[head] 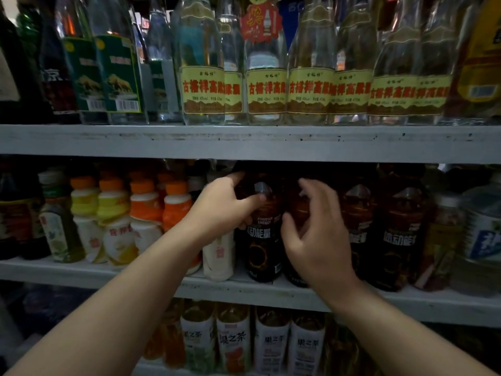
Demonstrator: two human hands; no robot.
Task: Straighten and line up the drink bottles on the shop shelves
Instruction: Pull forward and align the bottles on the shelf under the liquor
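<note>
A: How many dark bottles (398, 234)?
B: Four, on the middle shelf (81, 272), near its front edge. The left hand (225, 204) grips the first bottle (261, 248). The right hand (320, 240) curves by the second bottle (298, 210); I cannot tell if it holds it. Little room above.

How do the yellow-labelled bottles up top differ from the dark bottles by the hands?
The yellow-labelled bottles are clear with colourless liquid; the dark bottles hold brown liquid above black labels. The yellow-labelled bottles stand untouched on the upper shelf; the left hand grips a dark bottle on the middle shelf. Both rows stand upright.
</note>
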